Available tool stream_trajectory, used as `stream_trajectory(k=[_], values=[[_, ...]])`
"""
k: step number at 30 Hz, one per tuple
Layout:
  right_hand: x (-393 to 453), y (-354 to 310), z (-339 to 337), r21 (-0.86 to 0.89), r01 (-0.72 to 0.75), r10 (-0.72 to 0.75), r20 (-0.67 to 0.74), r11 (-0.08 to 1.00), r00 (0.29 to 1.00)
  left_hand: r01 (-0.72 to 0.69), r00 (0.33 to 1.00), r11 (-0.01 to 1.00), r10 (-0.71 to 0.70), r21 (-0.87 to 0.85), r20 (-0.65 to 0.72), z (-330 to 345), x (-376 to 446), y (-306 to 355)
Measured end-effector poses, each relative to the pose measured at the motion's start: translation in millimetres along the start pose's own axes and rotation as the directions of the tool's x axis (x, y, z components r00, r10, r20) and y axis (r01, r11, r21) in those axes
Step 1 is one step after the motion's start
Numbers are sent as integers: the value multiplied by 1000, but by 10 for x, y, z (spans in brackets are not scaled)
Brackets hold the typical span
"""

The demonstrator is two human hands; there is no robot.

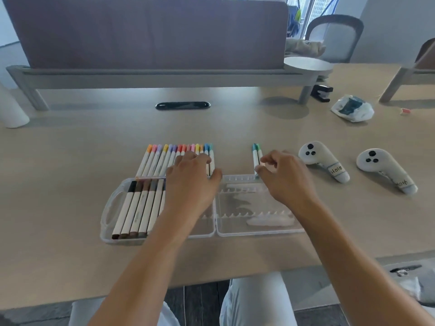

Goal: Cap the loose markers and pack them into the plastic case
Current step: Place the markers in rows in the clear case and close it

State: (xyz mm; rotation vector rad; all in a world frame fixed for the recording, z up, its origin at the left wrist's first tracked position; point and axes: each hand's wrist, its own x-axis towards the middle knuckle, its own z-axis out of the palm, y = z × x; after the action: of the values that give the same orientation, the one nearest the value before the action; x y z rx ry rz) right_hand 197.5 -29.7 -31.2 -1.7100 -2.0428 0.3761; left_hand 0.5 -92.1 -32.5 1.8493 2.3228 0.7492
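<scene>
- Fingers of my right hand curl around the lower ends of two teal-capped markers, which lie on the desk just beyond the far edge of the case; their caps point to twelve o'clock.
- My left hand rests with fingers bent over the near ends of the long row of markers at its twelve o'clock; whether it grips any of them I cannot tell.
- Dark-capped markers already sit in the left half of the case, at nine o'clock from my left hand.
- Right half of the case, with its ribbed slots, looks free, at six o'clock from the teal pair.
- To do this well, I judge I should lift the pair together, keep them parallel and press each into its own slot.
- Every marker I can see appears capped.
- Two white controllers lie at three o'clock, well apart from my reach path.
</scene>
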Motion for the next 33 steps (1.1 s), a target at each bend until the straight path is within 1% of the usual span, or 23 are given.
stream_trajectory(k=[3,5,8,11,16,20,24,27,33], values=[[174,-49,33,-103,2,9,100,995,995,24,998,993,-29,114,48,60,179,-71],[232,-82,82,-134,3,20,171,991,985,28,995,984,-44,175,88,115,250,-98],[261,-137,196,-117,20,2,179,993,984,15,991,978,-43,208,130,201,287,-134],[263,-239,272,-81,48,-33,177,996,984,-2,992,981,-23,196,125,225,292,-128],[242,-390,306,-86,84,-66,203,993,977,-11,991,984,-13,179,132,204,279,-119],[216,-483,331,-96,113,-90,217,989,972,30,989,988,-51,152,136,117,251,-166],[188,-584,398,-84,127,-108,200,988,974,77,989,991,-90,114,116,-14,177,-287],[178,-695,461,-108,138,-114,203,985,973,108,989,991,-115,78,96,-122,114,-391],[189,-860,595,-131,140,-128,94,981,987,153,988,988,-153,-16,38,-307,-41,-616]])
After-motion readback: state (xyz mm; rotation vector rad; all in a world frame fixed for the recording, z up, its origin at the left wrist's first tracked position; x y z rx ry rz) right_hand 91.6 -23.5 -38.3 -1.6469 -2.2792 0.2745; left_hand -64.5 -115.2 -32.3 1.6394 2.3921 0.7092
